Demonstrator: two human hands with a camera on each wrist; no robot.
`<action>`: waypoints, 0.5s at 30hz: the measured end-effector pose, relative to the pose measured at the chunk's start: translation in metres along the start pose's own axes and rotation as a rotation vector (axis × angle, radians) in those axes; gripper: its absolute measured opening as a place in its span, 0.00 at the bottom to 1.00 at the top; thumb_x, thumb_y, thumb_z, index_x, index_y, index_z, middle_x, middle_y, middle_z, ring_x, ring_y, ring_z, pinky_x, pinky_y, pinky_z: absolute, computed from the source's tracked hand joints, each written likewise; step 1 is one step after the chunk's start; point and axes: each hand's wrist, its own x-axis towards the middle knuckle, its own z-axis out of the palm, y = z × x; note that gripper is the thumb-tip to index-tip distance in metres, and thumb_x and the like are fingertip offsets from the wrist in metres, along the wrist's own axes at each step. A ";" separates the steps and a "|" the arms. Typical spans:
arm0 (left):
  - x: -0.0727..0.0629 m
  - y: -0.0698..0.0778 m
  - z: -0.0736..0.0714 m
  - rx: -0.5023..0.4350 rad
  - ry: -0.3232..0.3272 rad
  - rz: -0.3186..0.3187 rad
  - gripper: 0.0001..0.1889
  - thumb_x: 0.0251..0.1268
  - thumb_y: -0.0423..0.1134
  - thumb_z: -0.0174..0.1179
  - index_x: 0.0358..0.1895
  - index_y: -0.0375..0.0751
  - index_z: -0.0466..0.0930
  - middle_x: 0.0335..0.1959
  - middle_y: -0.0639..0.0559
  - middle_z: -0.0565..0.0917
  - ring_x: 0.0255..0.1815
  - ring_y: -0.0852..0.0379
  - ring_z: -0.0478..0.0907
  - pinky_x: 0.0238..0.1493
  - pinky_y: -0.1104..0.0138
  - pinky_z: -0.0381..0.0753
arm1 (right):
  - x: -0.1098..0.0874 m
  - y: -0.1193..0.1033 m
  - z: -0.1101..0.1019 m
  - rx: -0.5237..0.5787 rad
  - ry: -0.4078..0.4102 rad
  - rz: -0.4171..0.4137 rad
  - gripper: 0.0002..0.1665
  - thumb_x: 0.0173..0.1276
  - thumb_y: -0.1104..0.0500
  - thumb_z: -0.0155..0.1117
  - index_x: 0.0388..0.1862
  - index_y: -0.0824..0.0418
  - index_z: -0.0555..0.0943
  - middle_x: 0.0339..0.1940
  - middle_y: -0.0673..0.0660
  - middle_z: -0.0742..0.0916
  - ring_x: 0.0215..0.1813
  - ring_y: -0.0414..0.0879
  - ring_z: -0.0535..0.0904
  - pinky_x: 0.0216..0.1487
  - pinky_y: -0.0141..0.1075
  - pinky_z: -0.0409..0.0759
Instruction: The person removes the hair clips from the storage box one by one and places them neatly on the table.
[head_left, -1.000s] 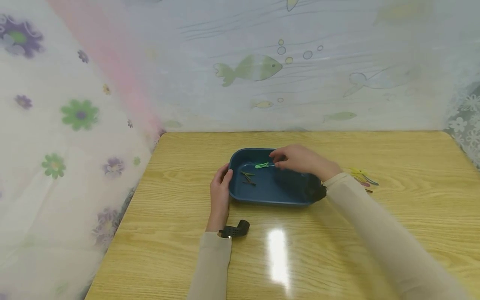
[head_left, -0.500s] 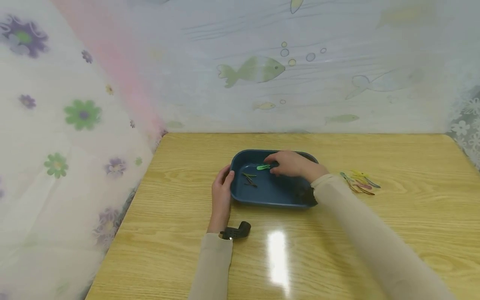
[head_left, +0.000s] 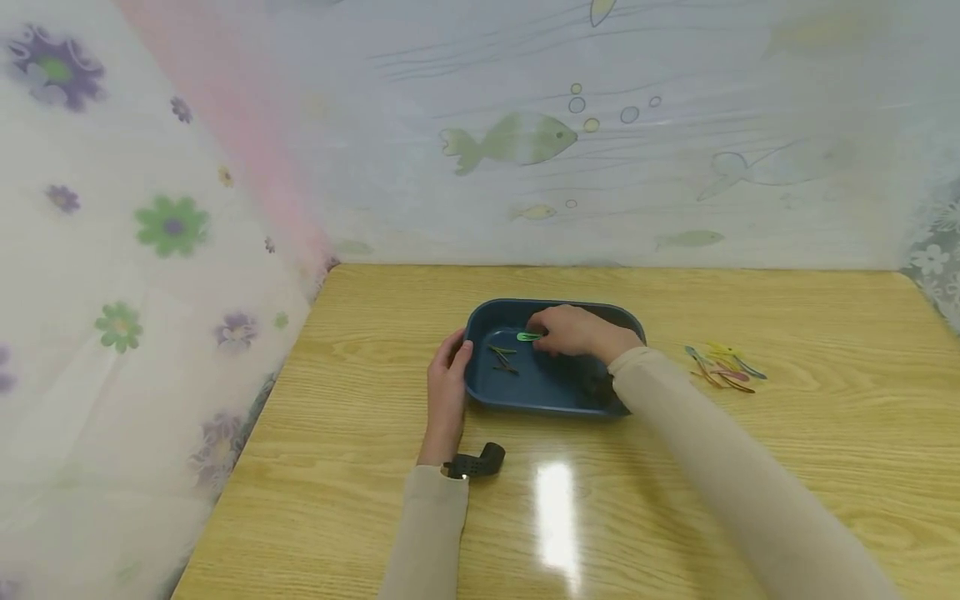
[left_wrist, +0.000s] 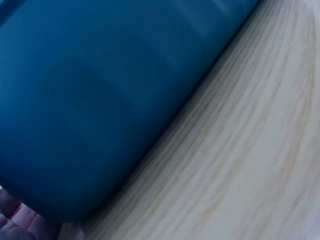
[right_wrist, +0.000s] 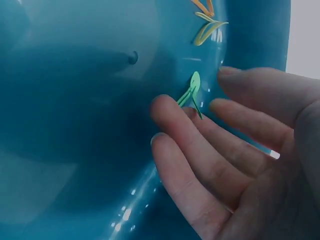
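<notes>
A blue plastic basin (head_left: 551,410) stands on the wooden table. At its left end, my left hand (head_left: 447,387) grips the wall, thumb over the rim and fingers outside. My right hand (head_left: 573,331) reaches down inside the basin beside a green snap hair clip (head_left: 528,337). In the right wrist view, the green clip (right_wrist: 195,82) lies just past the fingertips, partly hidden by them, and the thumb is apart from the fingers. A yellow hair clip (right_wrist: 206,34) and an orange hair clip (right_wrist: 204,7) lie farther along in the basin.
On the table right of the basin lies a loose pile of several coloured hair clips (head_left: 723,368). A wrist camera (head_left: 480,461) is worn on the left wrist. Printed curtains (head_left: 510,167) hang behind and to the left of the wooden table (head_left: 337,467).
My right hand has moved down into the basin, to the green clip. The right forearm has shifted left, uncovering more of the clip pile. My left hand stays on the basin's end.
</notes>
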 end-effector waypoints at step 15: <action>0.010 -0.024 0.000 -0.004 0.013 0.010 0.19 0.62 0.51 0.53 0.54 0.52 0.73 0.53 0.58 0.74 0.56 0.63 0.67 0.58 0.66 0.63 | 0.006 -0.010 0.006 -0.093 0.084 0.121 0.09 0.63 0.56 0.58 0.37 0.59 0.81 0.28 0.50 0.81 0.27 0.43 0.75 0.29 0.36 0.73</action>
